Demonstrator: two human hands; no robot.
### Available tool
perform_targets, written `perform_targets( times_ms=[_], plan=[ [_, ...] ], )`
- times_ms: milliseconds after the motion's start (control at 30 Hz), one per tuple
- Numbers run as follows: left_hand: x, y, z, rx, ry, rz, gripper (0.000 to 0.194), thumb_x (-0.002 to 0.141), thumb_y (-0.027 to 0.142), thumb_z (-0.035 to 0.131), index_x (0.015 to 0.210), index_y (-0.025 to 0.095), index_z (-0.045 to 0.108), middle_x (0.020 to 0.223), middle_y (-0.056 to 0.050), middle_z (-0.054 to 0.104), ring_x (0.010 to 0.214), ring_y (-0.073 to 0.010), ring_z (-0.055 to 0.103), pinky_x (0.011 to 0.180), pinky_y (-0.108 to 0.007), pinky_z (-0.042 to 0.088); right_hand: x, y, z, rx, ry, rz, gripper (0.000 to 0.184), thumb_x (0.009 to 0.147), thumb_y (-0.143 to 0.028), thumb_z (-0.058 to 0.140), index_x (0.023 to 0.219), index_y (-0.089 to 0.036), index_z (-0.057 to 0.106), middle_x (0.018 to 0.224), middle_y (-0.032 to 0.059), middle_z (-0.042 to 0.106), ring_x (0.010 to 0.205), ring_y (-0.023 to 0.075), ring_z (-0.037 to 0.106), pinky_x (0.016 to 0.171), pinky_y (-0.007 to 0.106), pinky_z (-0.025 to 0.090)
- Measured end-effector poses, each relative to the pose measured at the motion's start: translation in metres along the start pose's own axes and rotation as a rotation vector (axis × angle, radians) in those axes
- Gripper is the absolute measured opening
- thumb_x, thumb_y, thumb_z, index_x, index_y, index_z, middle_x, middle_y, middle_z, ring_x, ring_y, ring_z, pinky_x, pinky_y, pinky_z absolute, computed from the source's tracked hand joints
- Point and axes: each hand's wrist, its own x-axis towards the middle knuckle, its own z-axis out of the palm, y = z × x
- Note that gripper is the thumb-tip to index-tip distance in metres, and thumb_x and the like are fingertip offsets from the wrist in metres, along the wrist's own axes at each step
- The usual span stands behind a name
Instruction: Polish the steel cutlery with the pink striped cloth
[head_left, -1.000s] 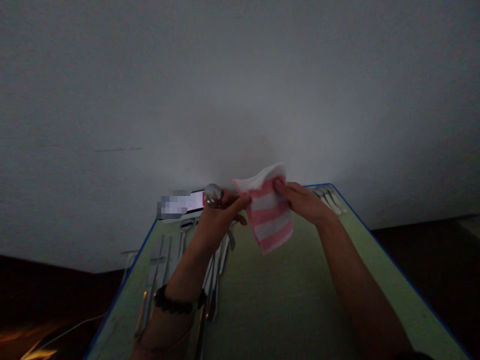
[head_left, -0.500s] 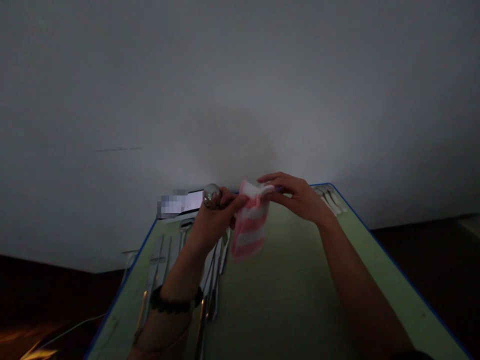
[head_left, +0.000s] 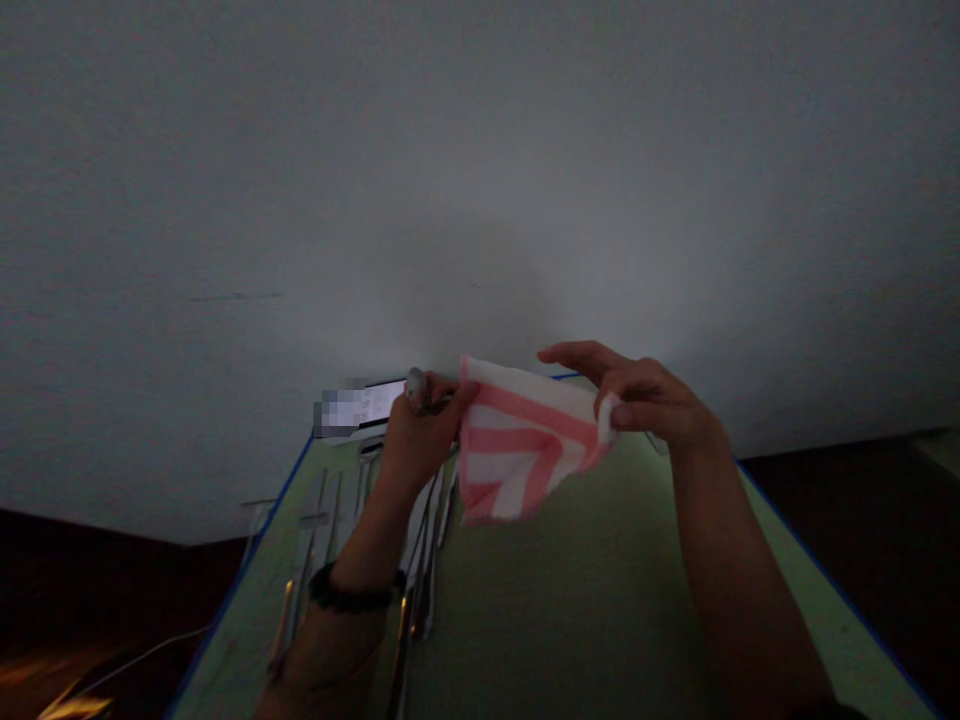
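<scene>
A pink-and-white striped cloth (head_left: 517, 435) is stretched between both hands above the table. Its left edge is pinched between the thumb and fingers of my left hand (head_left: 424, 435). That same closed hand also grips a metal spoon (head_left: 417, 385), whose rounded bowl sticks up beside the knuckles; its handle is mostly hidden. My right hand (head_left: 652, 400) pinches the cloth's right corner with thumb and fingers, while the index finger points outward to the left.
Several metal knives and other cutlery pieces (head_left: 427, 560) lie on the left of the green, blue-edged table (head_left: 555, 620). A lit phone (head_left: 382, 402) leans at the back left against the grey wall (head_left: 480, 200). Part of another utensil (head_left: 657, 443) shows behind my right wrist.
My right hand has moved right, pulling the cloth from a hanging bunch into a spread sheet. The spoon bowl in my left hand has turned and now looks narrower.
</scene>
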Motion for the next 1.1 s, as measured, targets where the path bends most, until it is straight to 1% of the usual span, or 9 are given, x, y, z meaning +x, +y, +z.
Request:
perform_targets(
  times_ms=[133, 233, 367, 533, 667, 800, 900, 967, 1100],
  plan=[
    [-0.002, 0.005, 0.003, 0.007, -0.023, 0.001, 0.033, 0.071, 0.033, 0.067, 0.059, 0.019, 0.039, 0.061, 0.005, 0.054, 0.046, -0.0050, 0.046, 0.041, -0.014, 0.040, 0.002, -0.002, 0.000, 0.026, -0.090, 0.009, 0.018, 0.076, -0.040, 0.062, 0.073, -0.024, 0.067, 0.133, 0.0028, 0.046, 0.125, 0.0227, 0.040, 0.102, 0.046, 0.029],
    [-0.002, 0.007, 0.005, -0.004, -0.031, 0.024, 0.033, 0.071, 0.032, 0.067, 0.059, 0.019, 0.039, 0.060, 0.005, 0.054, 0.045, -0.0050, 0.044, 0.040, -0.015, 0.038, -0.002, -0.004, 0.000, 0.108, -0.074, -0.043, 0.030, 0.072, -0.052, 0.061, 0.062, -0.023, 0.063, 0.114, 0.0046, 0.060, 0.123, 0.0250, 0.042, 0.099, 0.047, 0.032],
    [-0.001, 0.005, 0.006, -0.001, -0.046, 0.087, 0.035, 0.073, 0.030, 0.065, 0.056, 0.018, 0.036, 0.057, 0.006, 0.049, 0.051, -0.0059, 0.044, 0.048, -0.015, 0.041, -0.003, -0.002, 0.003, 0.042, 0.063, 0.071, 0.034, 0.076, -0.056, 0.054, 0.068, -0.024, 0.061, 0.076, 0.0042, 0.064, 0.099, 0.0227, 0.057, 0.093, 0.045, 0.038],
    [-0.002, 0.009, 0.009, -0.007, -0.035, 0.043, 0.034, 0.074, 0.029, 0.064, 0.057, 0.019, 0.036, 0.056, 0.006, 0.046, 0.050, -0.0059, 0.042, 0.045, -0.014, 0.039, 0.009, 0.007, 0.012, -0.084, 0.348, 0.195, 0.031, 0.080, -0.053, 0.050, 0.079, -0.023, 0.058, 0.075, 0.0021, 0.060, 0.070, 0.0140, 0.055, 0.064, 0.028, 0.045],
    [-0.005, 0.016, 0.011, -0.105, -0.066, -0.015, 0.032, 0.071, 0.028, 0.067, 0.061, 0.019, 0.038, 0.062, 0.004, 0.054, 0.053, -0.0071, 0.049, 0.047, -0.016, 0.045, 0.015, 0.007, 0.015, -0.140, 0.216, 0.228, 0.032, 0.080, -0.051, 0.051, 0.081, -0.020, 0.060, 0.069, -0.0003, 0.056, 0.060, 0.0103, 0.049, 0.052, 0.022, 0.039],
    [-0.008, 0.022, 0.013, -0.195, -0.131, -0.006, 0.036, 0.067, 0.025, 0.070, 0.062, 0.020, 0.035, 0.070, 0.004, 0.059, 0.057, -0.0076, 0.056, 0.052, -0.017, 0.048, 0.021, 0.009, 0.020, -0.302, 0.074, 0.184, 0.026, 0.082, -0.043, 0.052, 0.084, -0.019, 0.062, 0.075, 0.0002, 0.056, 0.068, 0.0107, 0.052, 0.063, 0.023, 0.042],
    [-0.012, 0.029, 0.015, -0.256, -0.209, 0.019, 0.039, 0.067, 0.022, 0.069, 0.063, 0.020, 0.031, 0.074, 0.004, 0.060, 0.057, -0.0075, 0.058, 0.051, -0.017, 0.048, 0.027, 0.015, 0.024, -0.435, 0.158, 0.064, 0.020, 0.081, -0.039, 0.055, 0.084, -0.020, 0.062, 0.105, 0.0060, 0.054, 0.097, 0.0151, 0.052, 0.086, 0.030, 0.040],
    [-0.014, 0.035, 0.015, -0.269, -0.243, 0.001, 0.039, 0.066, 0.022, 0.069, 0.064, 0.021, 0.030, 0.075, 0.003, 0.062, 0.057, -0.0081, 0.059, 0.051, -0.018, 0.049, 0.030, 0.017, 0.027, -0.471, 0.192, 0.032, 0.019, 0.082, -0.038, 0.053, 0.086, -0.021, 0.061, 0.118, 0.0074, 0.050, 0.107, 0.0165, 0.048, 0.093, 0.032, 0.036],
    [-0.017, 0.043, 0.014, -0.211, -0.232, -0.030, 0.037, 0.068, 0.024, 0.067, 0.063, 0.020, 0.031, 0.076, 0.002, 0.064, 0.051, -0.0066, 0.057, 0.045, -0.016, 0.046, 0.032, 0.014, 0.030, -0.447, 0.146, 0.113, 0.027, 0.088, -0.040, 0.042, 0.088, -0.020, 0.059, 0.091, 0.0030, 0.061, 0.083, 0.0129, 0.054, 0.075, 0.026, 0.041]
  ],
)
